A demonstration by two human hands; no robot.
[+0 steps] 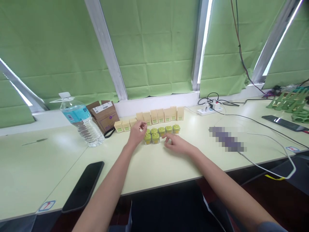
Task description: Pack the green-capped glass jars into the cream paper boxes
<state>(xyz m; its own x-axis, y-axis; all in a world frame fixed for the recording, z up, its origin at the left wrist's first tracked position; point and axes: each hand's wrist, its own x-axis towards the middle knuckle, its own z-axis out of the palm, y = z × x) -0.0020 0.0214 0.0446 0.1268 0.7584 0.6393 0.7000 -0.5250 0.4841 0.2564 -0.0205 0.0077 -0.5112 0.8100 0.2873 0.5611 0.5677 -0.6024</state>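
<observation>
Several small clear jars with green ring-topped lids [161,130] stand in two short rows on the table. My left hand [137,132] is at the left end of these rows, its fingers loosely bent and partly hiding a jar there; no held thing shows. To the right of the front jar [155,138], my right hand [175,143] is open, index finger reaching toward the jars and the other fingers bent. Behind them, several small cream boxes with green labels [161,116] form a line, with a few lower ones [126,125] at the left.
At left stand a large water bottle [83,120] and a brown carton [105,116]. A black phone [83,186] lies near the front edge. On the right are a power strip [209,110], cables, a blurred-out object [227,139], another phone [282,123] and green plastic parts [289,101].
</observation>
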